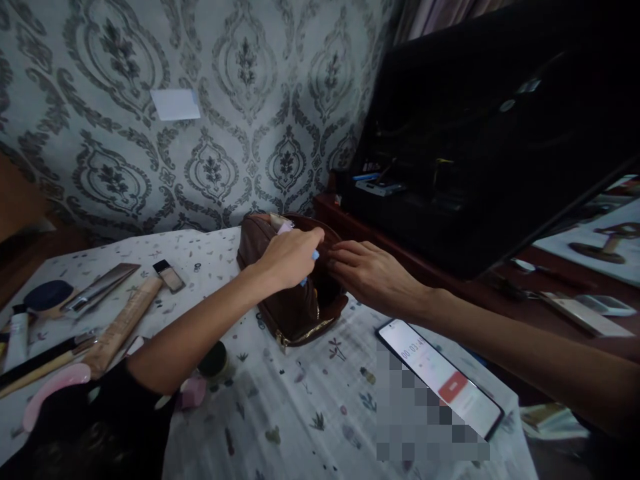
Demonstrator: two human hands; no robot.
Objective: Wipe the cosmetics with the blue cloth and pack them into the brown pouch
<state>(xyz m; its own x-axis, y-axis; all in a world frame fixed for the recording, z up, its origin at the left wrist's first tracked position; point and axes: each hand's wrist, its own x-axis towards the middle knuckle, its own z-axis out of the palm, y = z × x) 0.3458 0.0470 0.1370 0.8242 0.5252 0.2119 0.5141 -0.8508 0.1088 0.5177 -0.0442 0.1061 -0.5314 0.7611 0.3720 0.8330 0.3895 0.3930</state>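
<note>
Both hands [291, 259] [373, 273] at bag rim [318, 329]

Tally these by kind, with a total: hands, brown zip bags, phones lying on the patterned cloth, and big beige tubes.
Hands (left hand, right hand): 2
Brown zip bag: 1
Phone: 1
Big beige tube: 1
Total: 5

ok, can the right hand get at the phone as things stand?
Likely yes: the phone lies face up on the cloth, close by the right forearm, nothing seen on top. The right hand is at the open bag, so it would have to leave that first.
</note>
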